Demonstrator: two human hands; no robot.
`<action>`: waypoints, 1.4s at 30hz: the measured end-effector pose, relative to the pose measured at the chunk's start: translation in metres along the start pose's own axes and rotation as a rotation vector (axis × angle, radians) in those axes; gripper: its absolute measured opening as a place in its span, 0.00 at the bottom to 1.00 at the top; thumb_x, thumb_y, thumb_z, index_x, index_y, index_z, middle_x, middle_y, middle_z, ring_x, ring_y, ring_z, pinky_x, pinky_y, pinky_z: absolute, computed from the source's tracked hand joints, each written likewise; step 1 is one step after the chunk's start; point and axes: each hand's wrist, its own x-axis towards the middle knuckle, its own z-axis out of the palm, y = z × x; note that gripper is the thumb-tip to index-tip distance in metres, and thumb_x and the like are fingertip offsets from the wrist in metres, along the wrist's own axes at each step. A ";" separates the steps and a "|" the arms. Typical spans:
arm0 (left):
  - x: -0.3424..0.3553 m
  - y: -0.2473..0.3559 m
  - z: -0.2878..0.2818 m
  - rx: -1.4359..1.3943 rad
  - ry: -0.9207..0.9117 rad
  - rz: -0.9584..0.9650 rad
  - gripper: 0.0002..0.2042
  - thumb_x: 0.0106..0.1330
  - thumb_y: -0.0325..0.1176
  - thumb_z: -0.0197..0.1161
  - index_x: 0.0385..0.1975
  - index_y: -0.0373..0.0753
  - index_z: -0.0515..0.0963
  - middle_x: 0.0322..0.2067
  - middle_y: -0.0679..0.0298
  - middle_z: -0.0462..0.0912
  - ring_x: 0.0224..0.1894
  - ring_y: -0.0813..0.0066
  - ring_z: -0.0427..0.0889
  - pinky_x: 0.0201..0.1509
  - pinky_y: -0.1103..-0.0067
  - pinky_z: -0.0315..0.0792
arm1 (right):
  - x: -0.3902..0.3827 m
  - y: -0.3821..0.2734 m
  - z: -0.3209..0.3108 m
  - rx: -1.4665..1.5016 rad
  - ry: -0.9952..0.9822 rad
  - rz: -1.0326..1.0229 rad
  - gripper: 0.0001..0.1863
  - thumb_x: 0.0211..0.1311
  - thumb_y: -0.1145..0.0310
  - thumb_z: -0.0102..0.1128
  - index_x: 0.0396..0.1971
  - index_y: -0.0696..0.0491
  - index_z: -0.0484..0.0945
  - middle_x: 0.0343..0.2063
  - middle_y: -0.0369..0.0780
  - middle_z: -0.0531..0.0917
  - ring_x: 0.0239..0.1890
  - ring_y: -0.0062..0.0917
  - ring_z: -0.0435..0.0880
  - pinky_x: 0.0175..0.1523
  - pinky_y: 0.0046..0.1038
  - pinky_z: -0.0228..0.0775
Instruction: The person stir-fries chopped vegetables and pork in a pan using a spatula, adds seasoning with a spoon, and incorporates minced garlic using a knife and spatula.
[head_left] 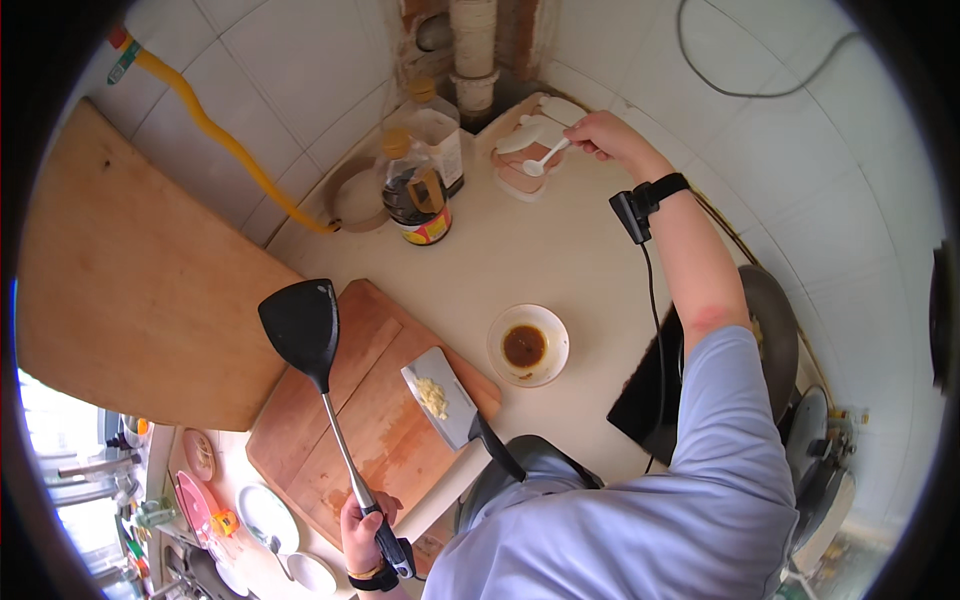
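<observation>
My left hand (368, 525) grips a black spatula (298, 322) by its handle, head raised over the left of the wooden cutting board (290, 455). Up at the back, my right hand (600, 137) is closed on a small white spoon (535, 166) over a pale pink lidded seasoning container (515, 178). A cleaver (457, 420) with minced pale garlic or ginger (431, 397) on its blade lies on the board's right part. A white bowl of brown sauce (524, 344) stands in the middle of the counter (560, 260).
Two plastic bottles (415, 210) stand at the back. A dark pan (770, 300) on a black cooktop (640, 400) is at right, partly behind my arm. A large wooden board (150, 270) leans at left; plates (265, 515) lie below it. A yellow hose (210, 120) runs along the wall.
</observation>
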 end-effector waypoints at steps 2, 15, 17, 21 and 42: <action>-0.002 0.000 -0.005 -0.006 -0.025 0.030 0.16 0.54 0.42 0.64 0.25 0.33 0.70 0.17 0.64 0.70 0.22 0.74 0.70 0.40 0.72 0.69 | -0.042 -0.016 -0.002 0.103 0.104 -0.055 0.14 0.53 0.64 0.60 0.13 0.52 0.71 0.13 0.29 0.68 0.16 0.13 0.60 0.21 0.20 0.49; -0.008 -0.012 -0.026 0.053 -0.431 0.039 0.15 0.57 0.42 0.63 0.26 0.36 0.69 0.17 0.65 0.68 0.22 0.76 0.67 0.39 0.71 0.67 | -0.377 0.007 -0.068 0.314 0.445 0.081 0.09 0.55 0.64 0.63 0.23 0.53 0.78 0.20 0.29 0.76 0.19 0.08 0.68 0.19 0.11 0.50; -0.010 -0.012 -0.021 0.067 -0.486 0.030 0.15 0.57 0.42 0.62 0.25 0.36 0.69 0.17 0.65 0.68 0.22 0.76 0.67 0.39 0.71 0.67 | -0.427 0.031 -0.084 0.317 0.548 0.119 0.09 0.55 0.64 0.63 0.23 0.53 0.78 0.20 0.29 0.76 0.19 0.08 0.67 0.19 0.11 0.50; -0.016 -0.021 -0.017 0.085 -0.550 0.014 0.14 0.57 0.40 0.61 0.25 0.36 0.68 0.17 0.65 0.67 0.22 0.75 0.67 0.39 0.72 0.67 | -0.501 0.063 -0.099 0.282 0.844 0.191 0.11 0.55 0.63 0.62 0.18 0.53 0.77 0.13 0.29 0.71 0.13 0.08 0.62 0.16 0.12 0.49; -0.057 -0.041 0.059 0.098 -0.518 0.033 0.16 0.57 0.43 0.62 0.25 0.36 0.68 0.16 0.66 0.66 0.21 0.77 0.66 0.40 0.73 0.68 | -0.513 0.175 -0.142 -0.048 1.222 0.057 0.13 0.50 0.60 0.65 0.24 0.56 0.84 0.15 0.32 0.76 0.18 0.14 0.67 0.25 0.20 0.56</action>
